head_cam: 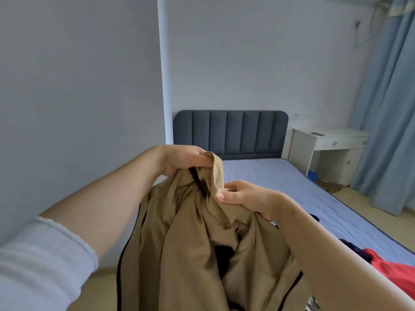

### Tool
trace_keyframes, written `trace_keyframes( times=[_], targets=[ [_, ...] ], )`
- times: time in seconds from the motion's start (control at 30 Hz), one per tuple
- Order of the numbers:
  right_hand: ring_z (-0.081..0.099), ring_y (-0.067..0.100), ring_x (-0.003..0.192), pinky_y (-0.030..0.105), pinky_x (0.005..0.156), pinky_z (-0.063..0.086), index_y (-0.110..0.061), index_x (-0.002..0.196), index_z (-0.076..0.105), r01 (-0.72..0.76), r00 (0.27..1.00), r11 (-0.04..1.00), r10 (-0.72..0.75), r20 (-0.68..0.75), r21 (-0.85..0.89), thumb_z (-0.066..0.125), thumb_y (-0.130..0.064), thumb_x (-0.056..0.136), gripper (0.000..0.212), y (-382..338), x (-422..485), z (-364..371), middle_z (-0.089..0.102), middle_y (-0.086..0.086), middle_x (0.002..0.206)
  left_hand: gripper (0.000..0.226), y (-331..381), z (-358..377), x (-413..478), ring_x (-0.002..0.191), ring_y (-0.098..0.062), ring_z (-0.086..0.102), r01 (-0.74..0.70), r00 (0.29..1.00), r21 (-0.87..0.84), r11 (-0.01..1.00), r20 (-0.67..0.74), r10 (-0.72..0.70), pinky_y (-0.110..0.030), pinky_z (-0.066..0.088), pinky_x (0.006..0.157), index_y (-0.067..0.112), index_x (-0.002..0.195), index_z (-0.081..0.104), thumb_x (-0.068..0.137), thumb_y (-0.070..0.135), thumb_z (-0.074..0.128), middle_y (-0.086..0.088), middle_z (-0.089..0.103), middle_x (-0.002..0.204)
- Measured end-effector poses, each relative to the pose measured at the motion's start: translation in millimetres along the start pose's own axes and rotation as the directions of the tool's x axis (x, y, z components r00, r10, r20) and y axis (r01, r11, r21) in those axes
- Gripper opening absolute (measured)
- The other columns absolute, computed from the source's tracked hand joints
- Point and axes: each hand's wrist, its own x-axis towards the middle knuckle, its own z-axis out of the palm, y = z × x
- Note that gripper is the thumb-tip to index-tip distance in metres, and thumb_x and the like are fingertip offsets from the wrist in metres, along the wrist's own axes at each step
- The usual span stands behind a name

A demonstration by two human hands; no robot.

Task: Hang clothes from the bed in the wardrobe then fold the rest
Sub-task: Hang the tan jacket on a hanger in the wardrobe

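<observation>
Gripping the tan cotton jacket [202, 239] at its collar, the left hand [186, 159] and right hand [244, 197] hold it above the floor beside the bed [292, 182]. A red garment [395, 272] lies on the blue sheet.

A white desk [330, 140] stands against the pale wall [258, 52], just beside the head of the bed [280, 176]. It has two round-knobbed drawers under its top and a knobbed cupboard front lower down. A small dark object [317, 134], too small to identify, lies near the top's left back corner. On the light floor [381, 221], at the desk's foot, sit a blue box [312, 176] and a flat brown piece of cardboard [332, 186]. Long blue curtains [386, 131] hang at the right, reaching the floor. A thin wire hanger [361, 40] hangs high on the wall, and a small socket [296, 114] sits above the desk.
</observation>
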Motion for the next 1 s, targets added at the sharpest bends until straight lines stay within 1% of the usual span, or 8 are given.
trace_keyframes(
  times=[0.23, 0.37, 0.5, 0.6, 0.73, 0.83, 0.9, 1.0],
  targets=[
    [0.068, 0.009, 0.058, 0.02, 0.052, 0.054, -0.017, 0.077, 0.071, 0.093, 0.939, 0.933, 0.034, -0.342, 0.349, 0.061, -0.028, 0.088, 0.019, 17, -7, -16, 0.073, 0.0, 0.068, 0.013, -37, 10, 13, 0.076, -0.011, 0.07, 0.043, 0.982, -0.061, 0.997, -0.179, -0.053, -0.024, 0.056, 0.067, 0.026, 0.074, 0.074, 0.074, 0.04, 0.072, 0.005, 0.074, 0.081],
    [0.066, 0.009, 0.062, 0.017, 0.046, 0.049, -0.019, 0.086, 0.065, 0.194, 0.823, 0.891, 0.08, -0.562, 0.41, 0.06, -0.035, 0.089, 0.017, 24, -3, -20, 0.07, -0.003, 0.069, 0.018, -58, 20, 11, 0.092, -0.019, 0.065, 0.271, 0.962, 0.33, 0.904, -0.068, -0.264, -0.029, 0.053, 0.083, 0.021, 0.096, 0.067, 0.079, 0.019, 0.071, 0.001, 0.067, 0.101],
    [0.065, 0.006, 0.062, 0.015, 0.051, 0.051, -0.017, 0.079, 0.069, 0.158, 0.808, 0.96, 0.01, -0.59, 0.233, 0.063, -0.032, 0.087, 0.018, 28, 10, -7, 0.069, -0.002, 0.076, 0.015, -79, 25, 15, 0.075, -0.019, 0.043, 0.394, 0.896, 0.595, 0.7, -0.418, -0.149, -0.022, 0.031, 0.056, 0.008, 0.071, 0.048, 0.085, 0.008, 0.042, -0.008, 0.049, 0.08],
    [0.061, 0.008, 0.064, 0.017, 0.056, 0.05, -0.008, 0.084, 0.067, 0.149, 0.789, 0.989, -0.124, -0.602, -0.009, 0.073, -0.034, 0.078, 0.028, 32, 12, -14, 0.065, -0.005, 0.072, 0.025, -87, 17, 15, 0.077, -0.022, 0.045, 0.357, 0.771, 0.43, 0.829, -0.637, -0.001, -0.023, 0.029, 0.055, 0.014, 0.072, 0.05, 0.084, 0.0, 0.033, -0.005, 0.052, 0.083],
    [0.054, 0.006, 0.067, 0.018, 0.055, 0.039, -0.017, 0.084, 0.065, -0.128, 0.868, 0.916, -0.082, -0.49, -0.38, 0.072, -0.032, 0.078, 0.018, 34, 22, -18, 0.06, -0.007, 0.073, 0.024, -78, 8, 17, 0.072, -0.017, 0.047, 0.201, 0.626, 0.14, 0.97, -0.779, -0.017, -0.024, 0.035, 0.055, 0.016, 0.085, 0.057, 0.092, 0.008, 0.035, -0.003, 0.054, 0.083],
    [0.054, 0.011, 0.068, 0.02, 0.056, 0.04, -0.009, 0.089, 0.066, -0.145, 0.819, 0.945, -0.053, -0.572, -0.294, 0.06, -0.028, 0.088, 0.02, 36, 38, -8, 0.064, -0.001, 0.077, 0.021, -71, 4, 14, 0.068, -0.019, 0.045, 0.102, 0.605, 0.027, 0.994, -0.795, -0.04, -0.025, 0.035, 0.056, 0.015, 0.08, 0.056, 0.094, 0.018, 0.04, -0.001, 0.051, 0.074],
    [0.052, 0.003, 0.074, 0.014, 0.056, 0.037, -0.025, 0.098, 0.058, -0.069, 0.838, 0.967, -0.076, -0.54, -0.244, 0.064, -0.034, 0.085, 0.017, 27, 45, 1, 0.057, -0.016, 0.084, 0.024, -63, -2, 5, 0.07, -0.021, 0.045, 0.056, 0.595, -0.018, 0.998, -0.802, -0.048, -0.028, 0.036, 0.062, 0.01, 0.081, 0.059, 0.094, 0.025, 0.045, -0.002, 0.05, 0.071],
    [0.05, -0.004, 0.077, 0.008, 0.054, 0.034, -0.039, 0.119, 0.041, -0.007, 0.917, 0.983, -0.067, -0.393, -0.183, 0.073, -0.043, 0.074, 0.055, 2, 58, 22, 0.048, -0.023, 0.093, 0.027, -50, -8, -16, 0.075, -0.019, 0.053, -0.034, 0.586, -0.035, 0.999, -0.81, -0.008, -0.028, 0.042, 0.07, 0.011, 0.085, 0.062, 0.091, 0.036, 0.053, -0.002, 0.058, 0.079]
  ],
)
